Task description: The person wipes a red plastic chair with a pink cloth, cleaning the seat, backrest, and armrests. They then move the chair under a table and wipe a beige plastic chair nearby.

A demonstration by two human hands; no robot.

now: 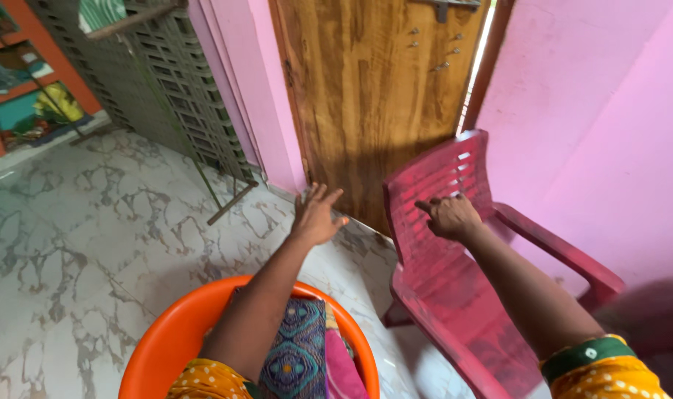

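My left hand (316,215) stretches forward with its fingers spread, holding nothing, toward the foot of a brown wooden door (373,96). My right hand (450,216) reaches out over the slatted back of a dark red plastic chair (454,288), fingers loosely curled and one pointing, close to or touching the backrest. Below my left arm sits an orange plastic tub (163,343) with folded patterned cloth (299,355) in blue and pink inside it.
Pink walls (595,125) flank the door. A grey lattice screen (159,81) stands at the left with a thin rod leaning at its base. The floor (78,236) is white marbled tile.
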